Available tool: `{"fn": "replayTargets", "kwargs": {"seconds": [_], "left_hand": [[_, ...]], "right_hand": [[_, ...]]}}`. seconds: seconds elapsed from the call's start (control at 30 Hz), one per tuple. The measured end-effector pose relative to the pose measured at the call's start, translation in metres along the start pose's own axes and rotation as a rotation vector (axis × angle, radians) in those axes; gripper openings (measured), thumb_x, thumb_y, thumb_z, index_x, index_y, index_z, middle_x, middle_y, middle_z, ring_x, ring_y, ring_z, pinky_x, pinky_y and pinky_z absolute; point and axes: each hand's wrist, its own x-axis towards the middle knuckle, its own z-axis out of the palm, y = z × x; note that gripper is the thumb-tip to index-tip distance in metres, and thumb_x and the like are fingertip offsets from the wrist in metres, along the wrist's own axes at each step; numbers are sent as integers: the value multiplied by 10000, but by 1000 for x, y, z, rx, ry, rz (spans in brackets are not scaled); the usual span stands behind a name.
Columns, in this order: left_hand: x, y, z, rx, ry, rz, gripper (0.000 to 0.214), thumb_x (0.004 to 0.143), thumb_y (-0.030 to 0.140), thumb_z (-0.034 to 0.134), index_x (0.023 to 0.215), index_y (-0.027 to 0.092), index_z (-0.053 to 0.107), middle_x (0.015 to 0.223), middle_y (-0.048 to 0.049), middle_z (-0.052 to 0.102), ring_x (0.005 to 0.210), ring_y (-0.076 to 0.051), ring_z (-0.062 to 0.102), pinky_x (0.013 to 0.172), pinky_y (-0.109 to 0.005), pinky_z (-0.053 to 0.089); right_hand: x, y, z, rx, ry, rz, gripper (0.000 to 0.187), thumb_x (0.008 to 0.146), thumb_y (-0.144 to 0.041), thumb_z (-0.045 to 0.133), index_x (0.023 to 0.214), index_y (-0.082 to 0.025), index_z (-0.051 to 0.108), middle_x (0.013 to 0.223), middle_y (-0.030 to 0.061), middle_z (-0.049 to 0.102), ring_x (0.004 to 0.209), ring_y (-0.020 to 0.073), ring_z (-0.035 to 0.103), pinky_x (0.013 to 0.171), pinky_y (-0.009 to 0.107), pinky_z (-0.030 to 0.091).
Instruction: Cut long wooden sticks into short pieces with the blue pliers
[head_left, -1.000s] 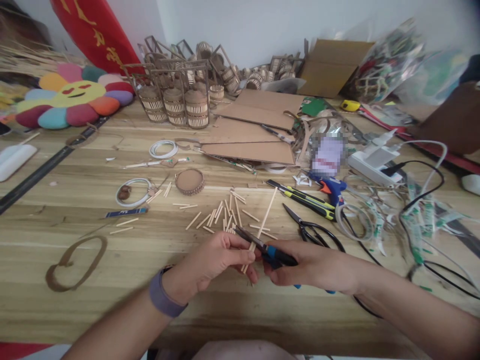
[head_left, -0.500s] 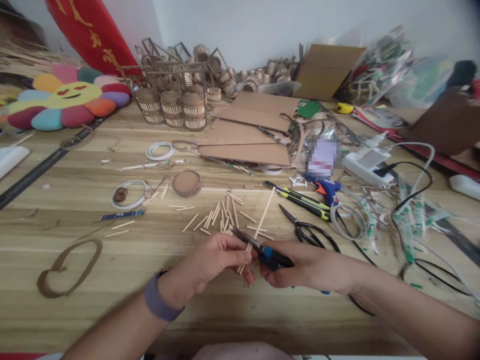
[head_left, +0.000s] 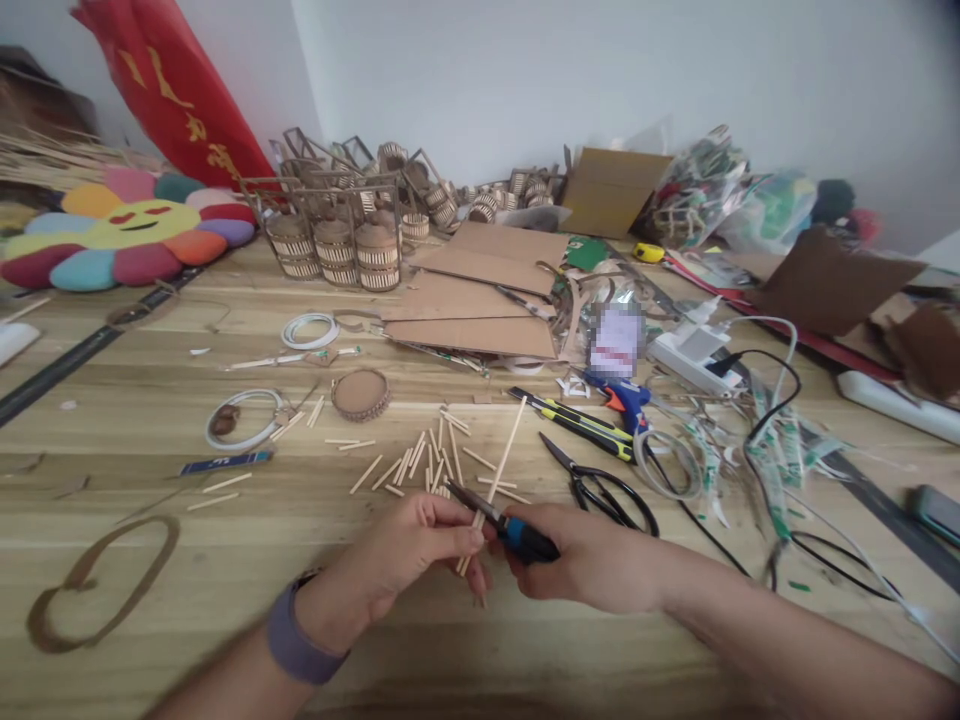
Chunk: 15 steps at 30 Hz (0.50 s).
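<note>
My left hand (head_left: 409, 550) pinches a long thin wooden stick (head_left: 501, 464) that slants up and away from me over the table. My right hand (head_left: 581, 555) is closed round the blue and black handles of a pair of cutters (head_left: 499, 518), whose dark jaws sit at the stick right beside my left fingertips. A purple band is on my left wrist. Several short cut stick pieces (head_left: 420, 460) lie scattered on the wooden table (head_left: 225, 600) just beyond my hands.
Black scissors (head_left: 596, 485), a yellow-black utility knife (head_left: 570, 415) and a blue glue gun (head_left: 626, 398) lie to the right, with cables and a power strip (head_left: 694, 355). Cardboard sheets (head_left: 472, 300), small woven baskets (head_left: 337, 245), a round cardboard disc (head_left: 361, 394), tape rolls and a flower cushion (head_left: 120, 240) are farther back.
Both hands keep the same grip on the stick and cutters. The camera has tilted up and to the right, so everything sits a little lower and to the left in view.
</note>
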Motion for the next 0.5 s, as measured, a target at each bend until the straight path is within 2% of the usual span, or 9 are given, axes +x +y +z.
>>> {"fn": "replayTargets", "kwargs": {"seconds": [0.3, 0.5], "left_hand": [[1, -5, -5, 26, -21, 23, 319, 663, 412, 710, 709, 97, 699, 560, -21, 610, 539, -142, 576, 595, -254, 412], [-1, -2, -2, 31, -11, 28, 320, 654, 419, 726, 700, 102, 714, 604, -28, 638, 529, -128, 581, 598, -247, 412]], "right_hand": [[1, 3, 3, -64, 62, -8, 184, 656, -115, 510, 823, -190, 538, 752, -28, 517, 703, 137, 461, 641, 232, 377], [1, 2, 6, -96, 100, -55, 212, 667, -95, 485, 847, -182, 556, 779, -9, 538, 734, 155, 486, 675, 248, 400]]}}
